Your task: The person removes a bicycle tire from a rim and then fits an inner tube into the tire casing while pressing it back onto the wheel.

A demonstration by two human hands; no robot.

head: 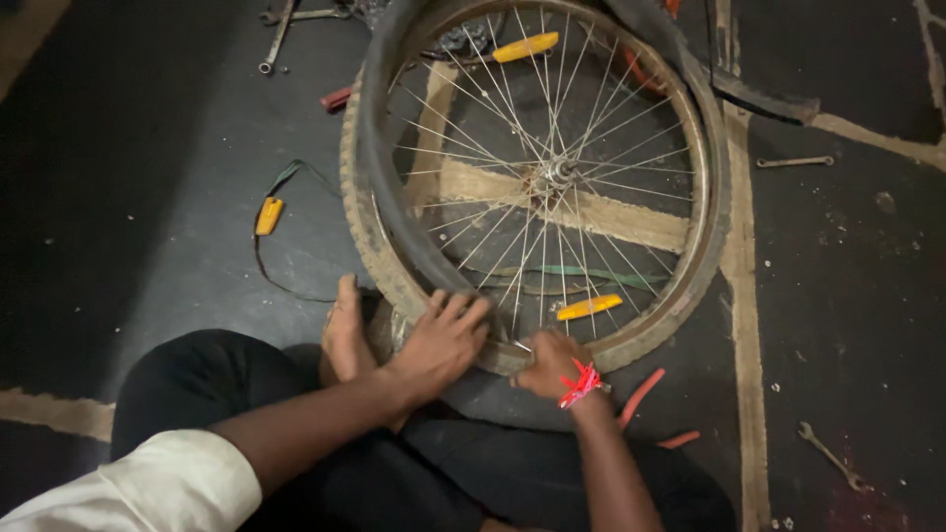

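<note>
Nearest us: our crossed legs in black trousers (296,394), one bare foot (345,335) just left of the hands. Left hand (440,340): spread flat, pressing the muddy tyre (367,227) at the wheel's near edge. Right hand (550,363), red thread at the wrist: closed on a thin metal tool at the rim (631,340). Inner tube (394,197) hanging loose beyond the left hand. Spanner (833,458) on the floor, well right. We judge the tyre is being levered at the rim; next calls for firm pressure.

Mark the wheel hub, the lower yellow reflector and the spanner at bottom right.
wheel hub (558,174), head view, on its metal centre.
lower yellow reflector (588,306), head view, mid-length.
spanner (834,458), head view, on its shaft.
</note>
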